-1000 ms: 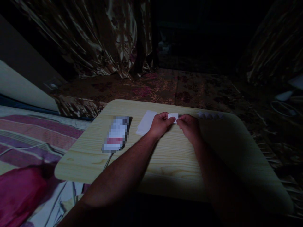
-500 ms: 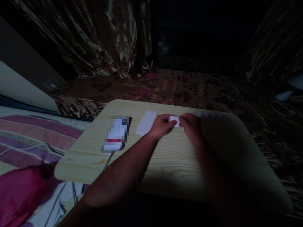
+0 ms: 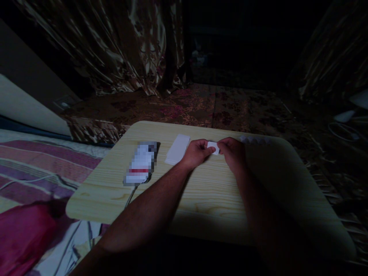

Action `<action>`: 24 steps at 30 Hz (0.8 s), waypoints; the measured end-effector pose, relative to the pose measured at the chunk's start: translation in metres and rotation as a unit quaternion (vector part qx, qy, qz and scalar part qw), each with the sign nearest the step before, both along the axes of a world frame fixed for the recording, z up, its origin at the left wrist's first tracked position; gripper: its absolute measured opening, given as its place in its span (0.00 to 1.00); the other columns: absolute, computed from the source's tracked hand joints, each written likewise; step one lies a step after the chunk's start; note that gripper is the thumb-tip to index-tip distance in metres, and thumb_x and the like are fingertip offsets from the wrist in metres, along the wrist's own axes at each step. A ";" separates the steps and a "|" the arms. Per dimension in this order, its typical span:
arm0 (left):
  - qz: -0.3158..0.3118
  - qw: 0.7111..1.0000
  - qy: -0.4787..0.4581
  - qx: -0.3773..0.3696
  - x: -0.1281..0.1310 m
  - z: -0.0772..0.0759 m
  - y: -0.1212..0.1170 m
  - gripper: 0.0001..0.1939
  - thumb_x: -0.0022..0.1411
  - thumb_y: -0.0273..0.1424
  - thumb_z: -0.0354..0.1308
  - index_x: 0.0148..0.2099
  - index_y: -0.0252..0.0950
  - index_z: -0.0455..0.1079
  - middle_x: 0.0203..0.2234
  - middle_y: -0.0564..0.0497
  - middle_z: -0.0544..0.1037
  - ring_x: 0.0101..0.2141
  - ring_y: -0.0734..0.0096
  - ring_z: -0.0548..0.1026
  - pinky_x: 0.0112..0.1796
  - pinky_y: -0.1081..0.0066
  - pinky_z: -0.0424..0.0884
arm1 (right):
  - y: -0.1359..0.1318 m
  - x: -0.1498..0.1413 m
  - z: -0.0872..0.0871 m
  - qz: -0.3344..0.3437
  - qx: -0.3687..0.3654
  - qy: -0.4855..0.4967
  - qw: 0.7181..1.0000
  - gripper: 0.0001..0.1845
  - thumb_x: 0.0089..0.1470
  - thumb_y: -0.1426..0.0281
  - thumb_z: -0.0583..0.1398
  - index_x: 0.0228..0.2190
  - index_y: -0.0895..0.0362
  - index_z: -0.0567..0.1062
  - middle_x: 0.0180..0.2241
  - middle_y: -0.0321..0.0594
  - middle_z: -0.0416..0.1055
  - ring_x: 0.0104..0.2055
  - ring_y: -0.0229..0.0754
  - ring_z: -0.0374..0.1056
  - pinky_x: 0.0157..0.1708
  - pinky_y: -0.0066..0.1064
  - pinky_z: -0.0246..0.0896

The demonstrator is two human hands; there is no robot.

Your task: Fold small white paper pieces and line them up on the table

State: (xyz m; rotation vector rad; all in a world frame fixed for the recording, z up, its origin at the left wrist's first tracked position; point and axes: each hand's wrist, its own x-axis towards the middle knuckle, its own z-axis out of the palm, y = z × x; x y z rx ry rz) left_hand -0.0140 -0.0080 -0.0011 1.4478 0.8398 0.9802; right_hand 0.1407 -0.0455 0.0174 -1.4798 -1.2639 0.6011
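Observation:
Between my two hands is a small white piece of paper [image 3: 213,147], held just above the far middle of the wooden table [image 3: 207,195]. My left hand [image 3: 197,153] pinches its left side, the thumb lying across the front. At the right edge, the fingers of my right hand [image 3: 231,152] are closed on the same paper. A stack of white paper strips [image 3: 178,148] lies just left of my left hand. Beyond my right hand, a row of several small pale folded pieces [image 3: 255,140] sits along the table's far edge, dim in shadow.
A phone [image 3: 140,163] with a blurred screen lies on the left of the table, a white cable [image 3: 130,196] running from its near end. To the left is a bed with a striped cover [image 3: 43,161] and a dark pink cloth [image 3: 27,234]. Patterned curtains [image 3: 138,42] hang behind.
The paper has shifted very slightly to the right and tilted a little between my fingers. Both hands keep their hold, and everything else stays in place.

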 end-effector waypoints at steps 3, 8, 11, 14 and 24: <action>-0.001 1.000 -0.010 -0.015 0.000 0.001 0.000 0.20 0.43 0.43 0.70 0.28 0.32 0.69 0.22 0.54 0.71 0.22 0.79 0.62 0.25 0.75 0.57 | 0.001 0.000 -0.001 0.000 0.001 0.000 1.000 0.12 0.47 0.60 0.60 0.25 0.56 0.76 0.19 0.34 0.72 0.24 0.38 0.67 0.25 0.28 0.60; -0.016 0.998 -0.025 -0.049 0.000 0.003 0.000 0.20 0.43 0.43 0.70 0.28 0.32 0.69 0.19 0.56 0.69 0.20 0.81 0.59 0.22 0.76 0.52 | 0.002 -0.003 -0.005 0.023 0.033 0.034 0.999 0.12 0.47 0.62 0.60 0.30 0.56 0.77 0.25 0.36 0.74 0.27 0.39 0.69 0.26 0.28 0.62; -0.022 0.997 -0.034 -0.068 0.000 0.005 -0.001 0.21 0.42 0.43 0.71 0.27 0.32 0.68 0.16 0.58 0.65 0.18 0.82 0.57 0.20 0.75 0.48 | 0.001 -0.004 -0.005 0.024 0.040 0.027 0.999 0.11 0.48 0.61 0.60 0.31 0.55 0.78 0.25 0.36 0.74 0.27 0.39 0.69 0.26 0.28 0.62; -0.026 0.996 -0.039 -0.078 0.000 0.006 -0.001 0.22 0.41 0.44 0.71 0.27 0.33 0.68 0.15 0.58 0.65 0.17 0.83 0.56 0.20 0.75 0.47 | 0.000 -0.004 -0.005 0.025 0.034 0.018 0.999 0.11 0.48 0.61 0.60 0.31 0.55 0.78 0.24 0.36 0.74 0.26 0.39 0.69 0.26 0.28 0.62; -0.025 0.994 -0.052 -0.097 -0.001 0.004 0.001 0.21 0.41 0.43 0.72 0.28 0.32 0.70 0.14 0.57 0.65 0.17 0.82 0.57 0.20 0.75 0.46 | -0.003 -0.003 -0.003 0.031 0.054 -0.045 0.997 0.10 0.50 0.63 0.59 0.30 0.54 0.78 0.27 0.37 0.76 0.29 0.40 0.70 0.28 0.28 0.61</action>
